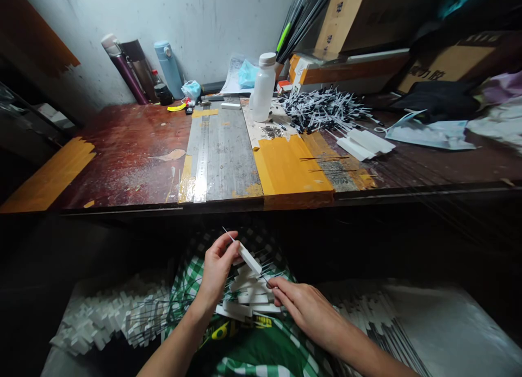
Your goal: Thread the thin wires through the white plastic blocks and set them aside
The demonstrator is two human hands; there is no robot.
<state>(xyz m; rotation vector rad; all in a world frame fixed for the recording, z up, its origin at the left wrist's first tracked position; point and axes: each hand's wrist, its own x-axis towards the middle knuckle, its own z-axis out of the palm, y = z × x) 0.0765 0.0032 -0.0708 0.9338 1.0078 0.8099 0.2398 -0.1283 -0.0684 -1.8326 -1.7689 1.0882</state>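
Observation:
A white rectangular block [250, 259] hangs above the lap, tilted down to the right. My left hand [219, 265] pinches its upper end, where a thin rod sticks out past the fingertips. From the block's lower end a thin dark rod runs to my right hand [304, 309], whose thumb and fingers are pinched on it. Under both hands several similar white blocks [253, 299] with thin rods lie piled on the green checked apron [261, 350].
The worktable [134, 165] ahead carries a white bottle [264, 88], a heap of black-and-white sticks [322, 109], white blocks [362, 144], a steel ruler [202, 170] and flasks [168, 69]. More blocks [110, 314] lie at lower left, rodded pieces [379, 317] at lower right.

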